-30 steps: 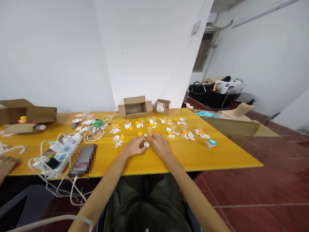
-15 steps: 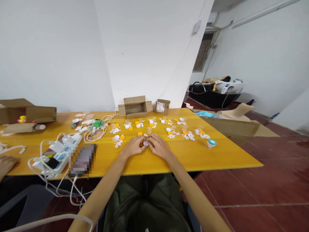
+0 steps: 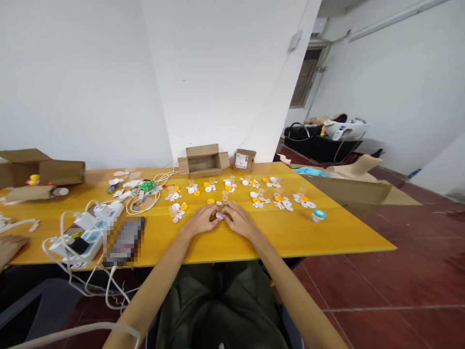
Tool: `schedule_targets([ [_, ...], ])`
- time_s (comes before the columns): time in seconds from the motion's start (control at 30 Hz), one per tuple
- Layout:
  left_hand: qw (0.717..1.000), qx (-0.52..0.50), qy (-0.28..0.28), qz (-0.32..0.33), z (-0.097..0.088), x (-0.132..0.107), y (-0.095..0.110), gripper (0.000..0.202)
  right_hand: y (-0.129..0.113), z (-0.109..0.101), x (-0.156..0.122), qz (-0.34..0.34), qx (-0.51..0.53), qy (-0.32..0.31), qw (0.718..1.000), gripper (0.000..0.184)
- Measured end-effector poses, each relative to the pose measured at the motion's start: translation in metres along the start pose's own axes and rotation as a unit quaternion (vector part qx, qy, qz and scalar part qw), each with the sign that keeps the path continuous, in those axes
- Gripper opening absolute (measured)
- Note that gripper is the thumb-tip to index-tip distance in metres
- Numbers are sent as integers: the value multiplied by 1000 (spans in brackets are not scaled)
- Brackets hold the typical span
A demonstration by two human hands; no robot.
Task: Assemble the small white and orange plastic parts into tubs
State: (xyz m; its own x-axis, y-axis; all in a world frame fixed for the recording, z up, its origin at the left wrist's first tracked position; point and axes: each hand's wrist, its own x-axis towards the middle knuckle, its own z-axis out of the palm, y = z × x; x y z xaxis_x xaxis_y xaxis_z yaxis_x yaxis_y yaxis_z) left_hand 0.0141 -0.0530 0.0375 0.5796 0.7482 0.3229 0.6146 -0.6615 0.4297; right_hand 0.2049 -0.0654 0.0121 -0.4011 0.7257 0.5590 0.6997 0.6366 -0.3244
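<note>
My left hand (image 3: 201, 220) and my right hand (image 3: 237, 219) meet over the middle of the table, fingertips pinched around a small white plastic part (image 3: 219, 215). Fingers cover most of it, so its exact kind does not show. Just beyond the hands lie an orange disc (image 3: 210, 201), a few small white pieces with holes and a clear plastic cup (image 3: 225, 195). Similar groups of white discs, orange discs and clear cups spread across the table, one white disc (image 3: 253, 195) lying right of my hands.
A clear jar with a teal lid (image 3: 319, 214) stands at the right. Left are a phone (image 3: 125, 241), a power strip (image 3: 93, 237) and tangled white cables. Open cardboard boxes (image 3: 203, 162) stand at the back. Another person's hand (image 3: 11, 248) rests at the far left.
Both my hands stay in almost the same place, still pinching the small white part. The other person's hand at the far left has shifted slightly.
</note>
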Motion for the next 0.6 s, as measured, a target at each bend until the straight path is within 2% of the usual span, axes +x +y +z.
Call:
schedule_targets([
  [0.23, 1000, 14, -1, 0, 1, 0, 0, 10, 6, 6, 0, 0, 27, 38, 999, 15],
  [0.37, 1000, 10, 0, -5, 0, 0, 1, 9, 12, 8, 0, 42, -19, 77, 996, 20],
  [0.47, 1000, 13, -3, -10, 0, 0, 1, 9, 16, 10, 0, 67, -64, 83, 992, 20],
  [0.6, 1000, 13, -1, -8, -1, 0, 1, 9, 19, 13, -1, 54, -113, 72, 989, 19],
])
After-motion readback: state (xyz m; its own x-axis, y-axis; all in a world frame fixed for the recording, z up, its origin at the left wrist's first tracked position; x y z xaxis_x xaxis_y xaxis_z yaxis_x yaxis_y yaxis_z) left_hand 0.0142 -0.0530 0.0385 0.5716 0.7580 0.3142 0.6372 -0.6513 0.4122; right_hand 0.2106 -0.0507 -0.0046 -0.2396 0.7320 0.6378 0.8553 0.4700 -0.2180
